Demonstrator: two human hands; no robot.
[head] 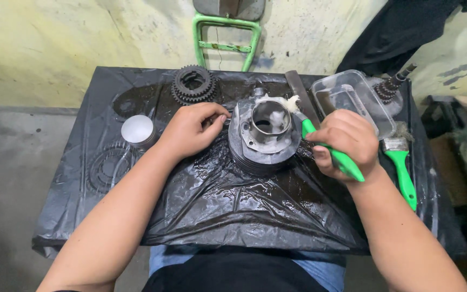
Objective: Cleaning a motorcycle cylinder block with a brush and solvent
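From my seat I see the right hand [346,143] with its fingers wrapped tight around the green handle of a small brush [320,143], whose soapy bristles rest on the upper right rim of a grey finned engine cylinder [265,135]. The cylinder stands upright in the middle of the worktop [217,211], which is covered in wet black plastic sheeting, and white foam sits inside its bore. My left hand [190,130] rests on the sheeting just left of the cylinder, fingers curled and the fingertips touching its left edge; I cannot tell whether they pinch anything. Behind that hand lies a dark toothed gear cluster [193,84], and to its left stands a round silver piston [137,130]. A flat metal file [301,94] lies behind the brush. To the right sits a clear plastic container [352,97], with a second green-handled paintbrush [404,170] lying beside it near the worktop's right edge. A green metal frame [226,40] leans against the yellowish wall beyond.
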